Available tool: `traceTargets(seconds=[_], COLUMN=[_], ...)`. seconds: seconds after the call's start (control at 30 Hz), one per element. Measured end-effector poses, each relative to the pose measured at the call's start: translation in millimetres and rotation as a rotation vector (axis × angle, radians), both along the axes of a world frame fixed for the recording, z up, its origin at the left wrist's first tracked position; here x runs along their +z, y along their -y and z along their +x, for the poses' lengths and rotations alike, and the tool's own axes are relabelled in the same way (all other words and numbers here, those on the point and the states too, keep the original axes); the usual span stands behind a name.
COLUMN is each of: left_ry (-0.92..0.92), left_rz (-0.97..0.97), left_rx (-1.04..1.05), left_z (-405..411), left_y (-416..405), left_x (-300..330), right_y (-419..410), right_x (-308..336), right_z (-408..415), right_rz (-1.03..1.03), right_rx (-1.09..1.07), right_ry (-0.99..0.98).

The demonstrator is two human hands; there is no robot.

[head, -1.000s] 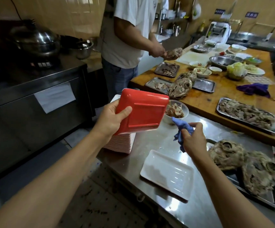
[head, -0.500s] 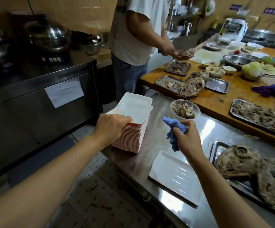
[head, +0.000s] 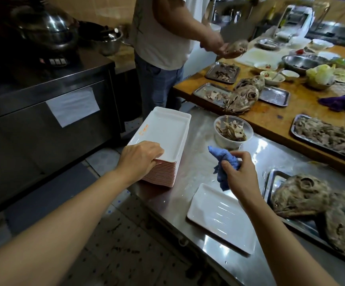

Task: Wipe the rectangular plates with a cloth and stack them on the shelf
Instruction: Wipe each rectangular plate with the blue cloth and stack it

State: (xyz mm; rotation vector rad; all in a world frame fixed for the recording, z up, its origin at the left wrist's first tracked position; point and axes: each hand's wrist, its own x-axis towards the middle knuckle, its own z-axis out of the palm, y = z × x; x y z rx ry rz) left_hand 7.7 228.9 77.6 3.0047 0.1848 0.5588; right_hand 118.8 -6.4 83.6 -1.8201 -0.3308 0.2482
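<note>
Left hand (head: pixel 139 156) rests on the near edge of the plate stack (head: pixel 163 145) at the steel worktop's (head: pixel 198 162) corner, fingers curled over the rim. Right hand (head: pixel 238 175) pinches the blue cloth (head: pixel 223 164) above a lone plate (head: pixel 222 217). Square the top plate up before letting go, I'd say.

Left hand (head: pixel 139 156) hides the plate stack's (head: pixel 163 172) near corner.

2 bare forearms, left hand (head: pixel 139 156) and right hand (head: pixel 238 176) ungloved, no sleeves visible
</note>
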Motion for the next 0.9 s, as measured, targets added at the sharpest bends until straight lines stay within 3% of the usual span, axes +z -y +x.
traceTargets(seconds=[0.5,0.6,0.67,0.73,0.8,0.9], left_ry=[-0.224,-0.077,0.116,0.188,0.047,-0.279], left_rz=[-0.019,0.004,-0.018,-0.055,-0.155,-0.31], left_rx=[0.074,0.037,-0.089,-0.185,-0.168,0.053], left_z=[24,23,21,19,21,27], left_y=[-7,16,39,64,86,106], left_x=[-23,-17,-17,-27,-42,-74], right_y=[10,21,32,47,62,86], right_x=[-24,-33,-41,-50,-60,-76], right_z=[5,7,7,5,1,-6], right_rz=[-0.032,-0.075,-0.132,-0.207,-0.261,-0.33], right_rx=[-0.047,-0.065,-0.084,-0.107,-0.13,-0.174], right_ry=[-0.049,-0.034,-0.021,0.004,0.004,-0.001])
